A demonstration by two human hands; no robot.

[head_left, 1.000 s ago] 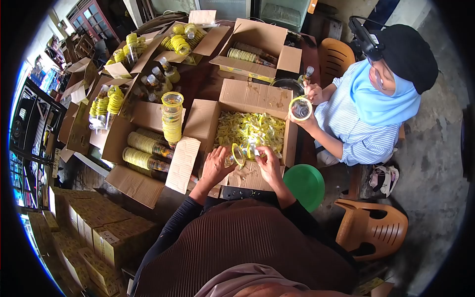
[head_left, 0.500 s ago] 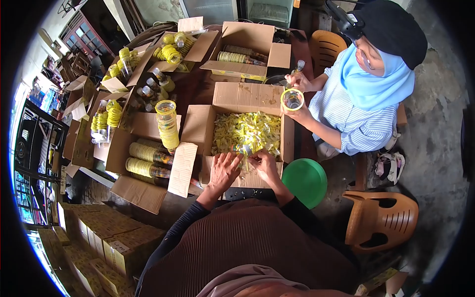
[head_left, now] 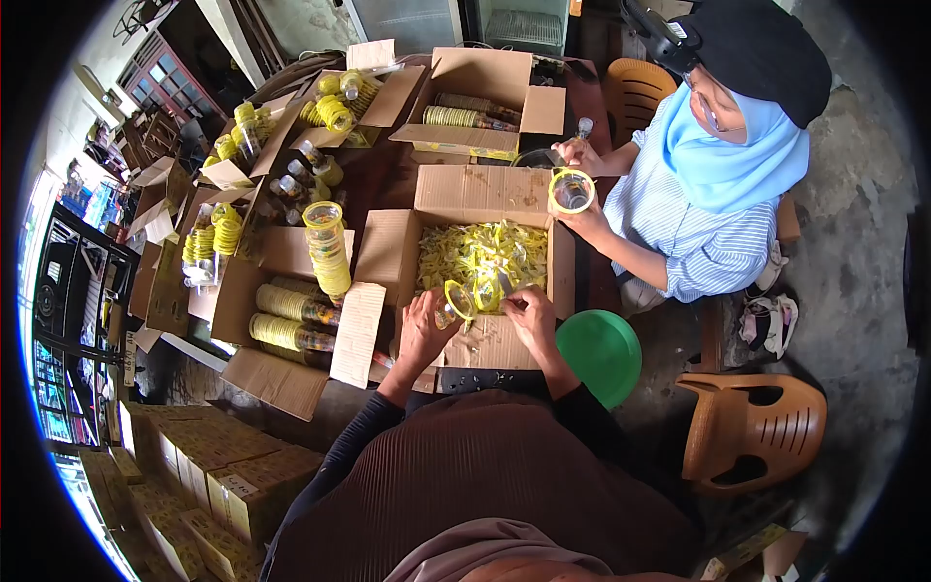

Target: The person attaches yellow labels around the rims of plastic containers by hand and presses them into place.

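My left hand [head_left: 423,328] grips a clear plastic cup [head_left: 460,301] with a yellow rim, tilted so its mouth faces right. Just right of it, my right hand [head_left: 531,316] is closed in a pinch. A thin, dark, flat piece [head_left: 505,283] sticks up from its fingertips, too small to name. Both hands are over the near side of an open cardboard box [head_left: 388,254], which is filled with yellow and clear plastic strips [head_left: 475,254]. A tall stack of yellow-rimmed cups [head_left: 331,254] stands to the left of this box.
Left is an open box [head_left: 238,303] of cup stacks lying down; another box [head_left: 477,73] stands behind. A co-worker at right holds a yellow-rimmed cup [head_left: 572,193]. A green round lid or basin [head_left: 603,359] and an orange plastic chair [head_left: 752,432] are at right.
My left hand has raised and turned the cup, so its yellow rim now shows. My right hand has moved slightly right, apart from the cup, with the thin dark piece showing.
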